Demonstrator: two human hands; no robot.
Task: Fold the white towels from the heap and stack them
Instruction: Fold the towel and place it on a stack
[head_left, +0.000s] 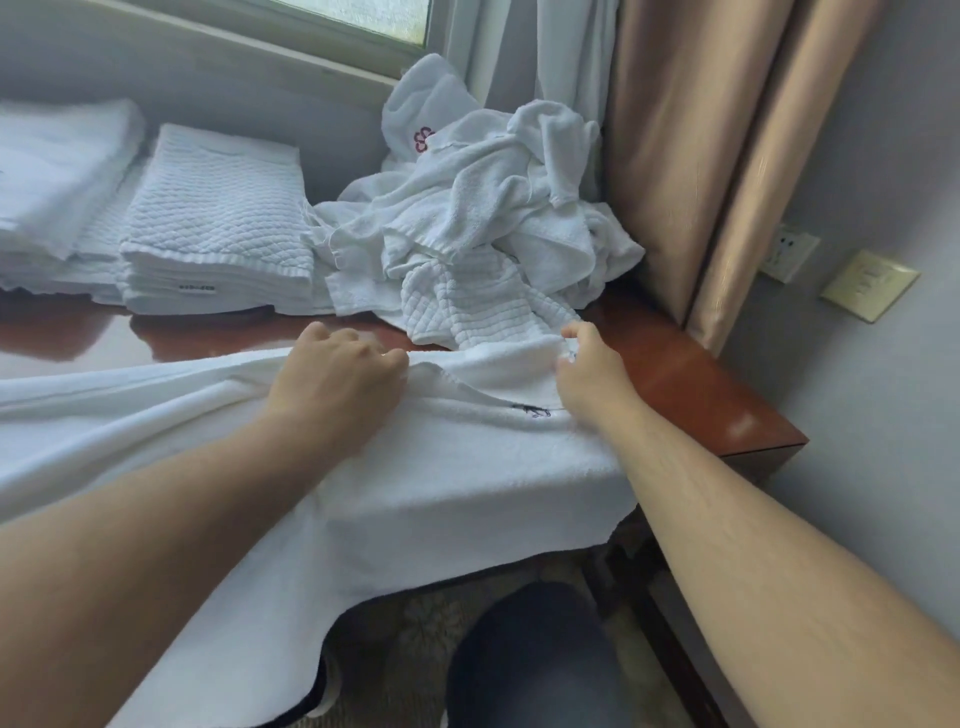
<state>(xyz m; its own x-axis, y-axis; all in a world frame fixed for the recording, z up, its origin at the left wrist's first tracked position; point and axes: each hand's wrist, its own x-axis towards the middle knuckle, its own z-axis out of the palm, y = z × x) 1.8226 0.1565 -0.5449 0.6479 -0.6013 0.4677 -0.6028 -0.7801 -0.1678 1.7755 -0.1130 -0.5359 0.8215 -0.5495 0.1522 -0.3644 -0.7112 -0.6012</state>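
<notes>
White smooth folded towels (57, 171) stacked far left on the glossy red-brown wooden surface (675, 364). Just to their right, touching: a stack of waffle-weave white folded towels (218, 223), small label on its front edge.

In front, a large white terry towel (441, 483) lies spread across the near part of the surface, its front draped over the edge, wrinkled on the left.

Left hand (343, 374): fingers curled, clenched on a fold at the towel's far edge. Right hand (592, 364): fingers pinching the same far edge further right, near the corner. A flap of towel sags between the two hands. Small dark embroidered mark (532, 411) just beside the right wrist.

Behind the hands, right of the waffle stack: the heap of crumpled white towels (493, 208), piled against the window frame (363, 21). A red stitched logo (423, 139) shows near the top. The heap's front towel nearly reaches the spread towel's far edge.

Right side: beige curtains (701, 156), then a wall socket (789, 252) and a cream switch plate (870, 283). Bottom: a knee in dark trousers (535, 660) under the surface edge.
</notes>
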